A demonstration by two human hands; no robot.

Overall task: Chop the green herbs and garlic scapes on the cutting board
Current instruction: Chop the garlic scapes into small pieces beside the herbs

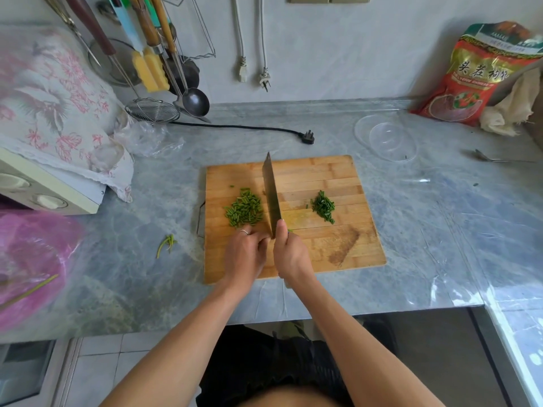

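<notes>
Two piles on board point(338, 171): scapes point(244, 211) toward left edge, herbs point(323, 206) right of centre. Right hand point(291, 255) clamped on cleaver point(271, 195), blade pointing away, between piles. Left hand point(245, 255) just behind scapes, fingers curled; grip unclear.

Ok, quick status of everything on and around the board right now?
cleaver: edge-down on the board between the piles
right hand: grips the cleaver handle
left hand: fingers curled beside the blade's heel
garlic scapes: chopped, piled left of the blade
green herbs: chopped, piled right of the blade
cutting board: flat on the counter
black plug: unplugged, lying on the counter
</notes>
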